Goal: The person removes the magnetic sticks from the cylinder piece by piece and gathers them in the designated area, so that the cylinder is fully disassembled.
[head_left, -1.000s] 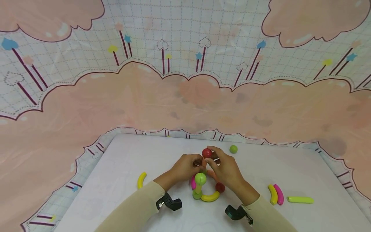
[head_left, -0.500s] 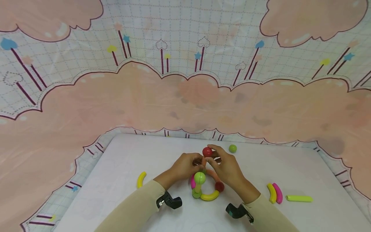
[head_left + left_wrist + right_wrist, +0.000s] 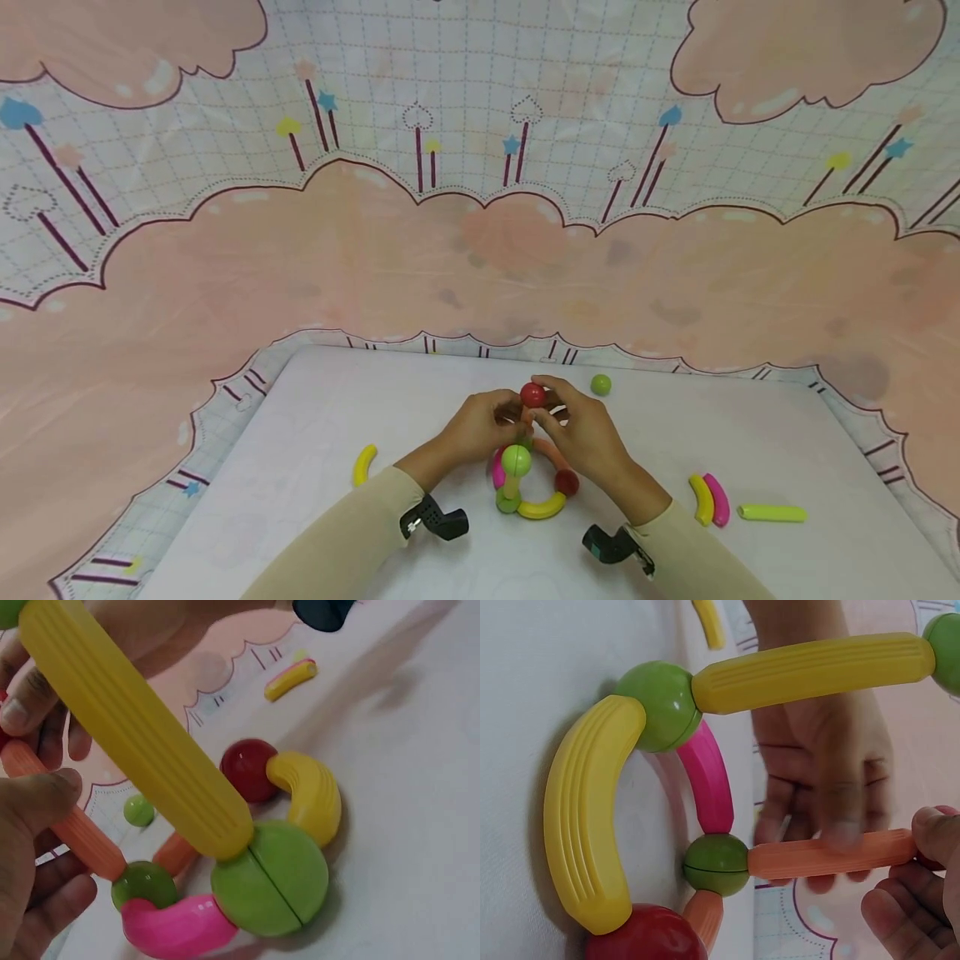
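In the head view my left hand (image 3: 480, 427) pinches an upright orange rod (image 3: 787, 861) between thumb and fingers. My right hand (image 3: 588, 433) grips a red ball (image 3: 532, 394) at the rod's top. The rod's foot stands in a green ball (image 3: 144, 885), part of a ring lying on the table. A pink curved stick (image 3: 180, 925), a yellow curved stick (image 3: 585, 817), another orange stick (image 3: 705, 915) and a dark red ball (image 3: 250, 770) make up the ring. From its near green ball (image 3: 270, 877) rises a yellow rod (image 3: 142, 735), topped by a light green ball (image 3: 516, 460).
A loose green ball (image 3: 601, 384) lies near the white table's (image 3: 337, 383) far edge. One yellow curved stick (image 3: 364, 465) is at left. At right lie a yellow stick (image 3: 702, 500), a pink stick (image 3: 717, 500) and a light green straight rod (image 3: 772, 513).
Both hands stay at the orange rod and red ball. My left fingers have shifted slightly along the rod; the red ball sits a touch lower and further left.
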Action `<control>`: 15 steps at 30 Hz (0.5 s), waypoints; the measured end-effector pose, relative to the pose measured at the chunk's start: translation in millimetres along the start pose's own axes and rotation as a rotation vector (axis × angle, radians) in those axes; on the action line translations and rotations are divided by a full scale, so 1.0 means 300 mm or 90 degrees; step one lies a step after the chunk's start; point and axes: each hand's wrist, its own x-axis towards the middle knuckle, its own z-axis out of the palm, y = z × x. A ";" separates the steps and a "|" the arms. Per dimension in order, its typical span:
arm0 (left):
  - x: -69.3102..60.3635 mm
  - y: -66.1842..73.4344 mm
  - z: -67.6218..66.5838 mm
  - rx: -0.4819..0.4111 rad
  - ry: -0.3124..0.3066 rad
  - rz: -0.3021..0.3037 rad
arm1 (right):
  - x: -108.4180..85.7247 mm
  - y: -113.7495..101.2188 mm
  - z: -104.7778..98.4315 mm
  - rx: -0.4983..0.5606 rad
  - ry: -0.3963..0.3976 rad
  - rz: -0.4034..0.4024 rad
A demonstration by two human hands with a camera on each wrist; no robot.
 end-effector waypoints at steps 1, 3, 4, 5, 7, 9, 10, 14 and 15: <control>-0.001 0.003 -0.002 -0.013 0.007 0.006 | 0.001 -0.001 0.000 -0.002 -0.002 -0.002; -0.001 0.009 -0.006 -0.038 0.018 0.018 | 0.002 -0.002 0.000 -0.006 -0.005 -0.004; 0.000 0.013 -0.007 -0.048 0.021 0.022 | 0.003 -0.002 0.000 -0.006 -0.006 -0.005; 0.000 0.015 -0.008 -0.054 0.023 0.024 | 0.003 -0.002 0.000 -0.007 -0.006 -0.006; 0.000 0.018 -0.010 -0.059 0.023 0.024 | 0.003 -0.001 0.001 -0.005 -0.006 -0.007; -0.003 0.017 -0.011 -0.056 0.021 0.020 | 0.004 0.000 0.002 -0.003 -0.007 -0.007; -0.006 0.017 -0.012 -0.051 0.022 0.020 | 0.004 0.000 0.001 -0.003 -0.006 -0.008; -0.023 0.014 -0.016 -0.024 0.035 0.010 | 0.003 0.000 -0.001 -0.004 -0.006 -0.009; -0.030 0.015 -0.017 -0.018 0.039 0.005 | 0.001 0.000 -0.002 -0.005 -0.005 -0.006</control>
